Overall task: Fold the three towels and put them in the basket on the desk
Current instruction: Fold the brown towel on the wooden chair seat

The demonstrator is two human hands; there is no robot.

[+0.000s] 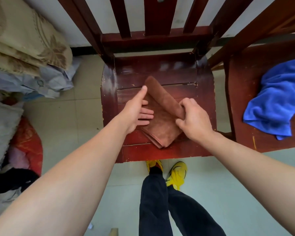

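A brown towel [162,126], folded into several layers, lies on the seat of a dark red wooden chair [160,70]. My left hand [136,113] rests flat on the towel's left side, fingers straight, thumb pointing up along the raised fold. My right hand [192,118] grips the lifted right edge of the towel, which is rolled over toward the middle. A crumpled blue towel [276,99] lies on a second wooden chair [262,143] to the right. No basket, desk or third towel is in view.
Folded beige bedding [24,40] and a grey bag [46,80] are piled at the left, with red and dark clothes [24,150] below them. My legs in dark trousers and yellow shoes [175,172] stand on the tiled floor in front of the chair.
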